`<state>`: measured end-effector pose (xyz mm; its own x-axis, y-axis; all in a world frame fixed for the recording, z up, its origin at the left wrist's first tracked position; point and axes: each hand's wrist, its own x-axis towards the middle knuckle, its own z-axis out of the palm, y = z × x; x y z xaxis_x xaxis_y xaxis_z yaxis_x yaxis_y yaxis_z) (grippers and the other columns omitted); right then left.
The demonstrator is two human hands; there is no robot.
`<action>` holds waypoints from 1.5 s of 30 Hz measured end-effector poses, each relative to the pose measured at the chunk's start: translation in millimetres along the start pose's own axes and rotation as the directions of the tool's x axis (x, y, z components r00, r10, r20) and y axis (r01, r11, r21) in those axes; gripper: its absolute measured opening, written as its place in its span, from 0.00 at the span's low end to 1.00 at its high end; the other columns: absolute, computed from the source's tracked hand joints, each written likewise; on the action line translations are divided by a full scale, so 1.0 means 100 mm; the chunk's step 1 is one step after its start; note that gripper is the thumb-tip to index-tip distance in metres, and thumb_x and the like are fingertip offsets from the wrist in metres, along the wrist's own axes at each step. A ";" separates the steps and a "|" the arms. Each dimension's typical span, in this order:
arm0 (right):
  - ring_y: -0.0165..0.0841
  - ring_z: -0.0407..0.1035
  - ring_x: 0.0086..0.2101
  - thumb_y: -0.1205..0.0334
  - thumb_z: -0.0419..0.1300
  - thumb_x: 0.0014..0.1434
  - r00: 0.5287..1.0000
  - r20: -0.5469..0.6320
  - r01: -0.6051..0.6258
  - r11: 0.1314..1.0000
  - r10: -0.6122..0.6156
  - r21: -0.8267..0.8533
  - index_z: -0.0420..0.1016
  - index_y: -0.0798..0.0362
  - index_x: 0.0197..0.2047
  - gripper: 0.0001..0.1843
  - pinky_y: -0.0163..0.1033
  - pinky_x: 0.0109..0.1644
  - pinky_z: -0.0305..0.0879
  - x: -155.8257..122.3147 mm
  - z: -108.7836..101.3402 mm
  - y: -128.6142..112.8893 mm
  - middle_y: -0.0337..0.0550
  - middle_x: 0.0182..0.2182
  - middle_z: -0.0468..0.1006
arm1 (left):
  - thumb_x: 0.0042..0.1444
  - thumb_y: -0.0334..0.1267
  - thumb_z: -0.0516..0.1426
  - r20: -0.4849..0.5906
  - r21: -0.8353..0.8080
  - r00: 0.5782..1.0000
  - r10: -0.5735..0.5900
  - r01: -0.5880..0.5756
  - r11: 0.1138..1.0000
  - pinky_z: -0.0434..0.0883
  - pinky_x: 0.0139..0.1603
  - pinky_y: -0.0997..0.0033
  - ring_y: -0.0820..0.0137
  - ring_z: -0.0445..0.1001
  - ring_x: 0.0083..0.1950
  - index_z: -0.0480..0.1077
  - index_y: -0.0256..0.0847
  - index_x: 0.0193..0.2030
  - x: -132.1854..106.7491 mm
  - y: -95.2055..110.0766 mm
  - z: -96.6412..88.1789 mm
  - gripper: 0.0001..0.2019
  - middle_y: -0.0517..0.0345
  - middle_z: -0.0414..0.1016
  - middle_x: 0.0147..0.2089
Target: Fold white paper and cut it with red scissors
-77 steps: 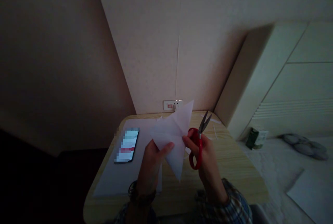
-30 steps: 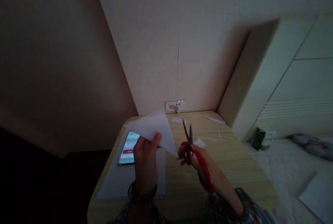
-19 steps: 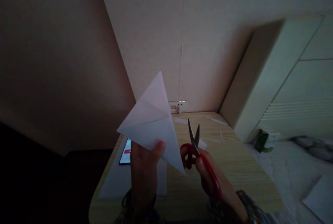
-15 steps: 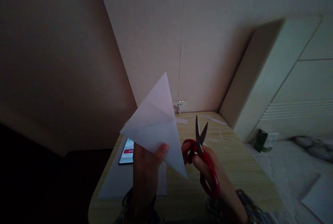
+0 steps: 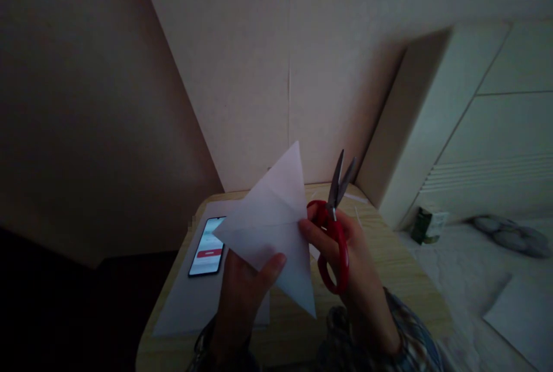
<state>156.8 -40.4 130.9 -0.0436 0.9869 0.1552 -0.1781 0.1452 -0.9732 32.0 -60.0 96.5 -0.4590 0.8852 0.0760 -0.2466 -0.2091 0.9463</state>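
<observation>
A creased white sheet of paper [image 5: 270, 211], triangular in outline, is held up above the table. My left hand [image 5: 248, 285] grips its lower part, thumb on the near face and the other fingers hidden behind. Red-handled scissors [image 5: 333, 234] hang in my right hand [image 5: 349, 251], blades pointing up and slightly parted. Fingertips of that same hand touch the paper's right edge near a horizontal crease.
Left of the paper, a phone [image 5: 207, 248] with a lit screen lies on white sheets [image 5: 177, 308]. The wooden table [image 5: 401, 285] has paper scraps near its back edge. Beyond it are a green and white box [image 5: 428, 226] and grey glasses-shaped item [image 5: 510, 235].
My right hand has come up with the scissors and now touches the paper's right edge. The paper has shifted a little right and down in view, showing more of the phone.
</observation>
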 end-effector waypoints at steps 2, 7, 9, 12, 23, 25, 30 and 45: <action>0.26 0.55 0.21 0.57 0.64 0.46 1.000 0.016 0.002 1.000 -0.002 -0.009 0.64 0.52 0.25 0.13 0.32 0.24 0.53 -0.01 0.00 0.01 0.31 0.20 0.60 | 0.30 0.41 0.69 -0.008 -0.047 0.999 -0.051 0.050 0.998 0.74 0.35 0.69 0.63 0.76 0.36 0.73 0.38 0.41 0.02 0.03 0.01 0.27 0.54 0.79 0.35; 0.26 0.55 0.21 0.58 0.64 0.47 0.998 0.058 0.032 0.999 -0.030 -0.037 0.64 0.52 0.25 0.12 0.31 0.24 0.53 -0.02 0.00 0.03 0.32 0.20 0.61 | 0.35 0.41 0.68 -0.084 -0.111 0.993 -0.083 0.074 0.991 0.71 0.38 0.72 0.68 0.75 0.35 0.75 0.36 0.35 0.05 0.14 0.04 0.18 0.56 0.79 0.32; 0.26 0.55 0.22 0.58 0.63 0.48 0.997 0.072 0.039 0.998 -0.035 -0.055 0.64 0.52 0.25 0.12 0.31 0.24 0.54 -0.02 0.00 0.03 0.32 0.21 0.62 | 0.36 0.40 0.68 -0.085 -0.136 0.991 -0.099 0.087 0.987 0.71 0.38 0.71 0.68 0.76 0.35 0.76 0.35 0.33 0.05 0.17 0.06 0.16 0.56 0.79 0.32; 0.26 0.56 0.22 0.57 0.63 0.48 0.996 0.076 0.041 0.996 -0.034 -0.082 0.63 0.52 0.25 0.12 0.31 0.24 0.54 -0.01 0.00 0.02 0.33 0.21 0.62 | 0.35 0.39 0.68 -0.110 -0.137 0.988 -0.110 0.095 0.986 0.72 0.38 0.70 0.67 0.76 0.34 0.76 0.36 0.31 0.05 0.17 0.07 0.15 0.56 0.79 0.31; 0.30 0.62 0.25 0.49 0.55 0.57 0.983 0.135 0.134 0.989 -0.125 -0.061 0.69 0.53 0.28 0.16 0.35 0.29 0.61 -0.09 -0.13 0.19 0.39 0.24 0.68 | 0.36 0.37 0.67 -0.219 -0.106 0.976 -0.008 -0.016 0.994 0.74 0.36 0.72 0.67 0.77 0.35 0.75 0.40 0.28 0.10 0.21 -0.01 0.09 0.59 0.79 0.29; 0.30 0.63 0.26 0.47 0.52 0.59 0.974 0.195 0.131 0.989 -0.116 -0.068 0.69 0.53 0.28 0.19 0.35 0.29 0.61 -0.14 -0.14 0.23 0.40 0.25 0.68 | 0.36 0.36 0.67 -0.235 -0.126 0.972 0.024 -0.055 0.990 0.74 0.37 0.74 0.68 0.77 0.35 0.74 0.39 0.27 0.10 0.23 0.01 0.09 0.60 0.78 0.28; 0.32 0.63 0.26 0.41 0.47 0.59 0.947 0.294 0.203 0.952 -0.131 -0.229 0.70 0.52 0.30 0.24 0.35 0.29 0.60 -0.24 -0.15 0.28 0.40 0.24 0.68 | 0.36 0.35 0.67 -0.258 -0.089 0.965 0.044 -0.070 0.994 0.74 0.38 0.73 0.67 0.77 0.37 0.73 0.38 0.28 0.10 0.26 0.03 0.10 0.60 0.78 0.29; 0.36 0.66 0.29 0.38 0.42 0.60 0.946 0.296 0.260 0.864 -0.137 -0.432 0.67 0.51 0.27 0.28 0.37 0.31 0.59 -0.38 -0.10 0.24 0.41 0.25 0.69 | 0.41 0.39 0.65 -0.199 -0.087 0.980 0.032 -0.050 0.995 0.72 0.44 0.65 0.62 0.76 0.41 0.75 0.39 0.34 0.10 0.23 0.01 0.12 0.56 0.79 0.35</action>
<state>164.2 -73.3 99.8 -0.3074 0.8926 0.3297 0.2594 0.4119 -0.8735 22.8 -55.6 118.9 -0.6272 0.7777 0.0426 -0.2961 -0.2887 0.9105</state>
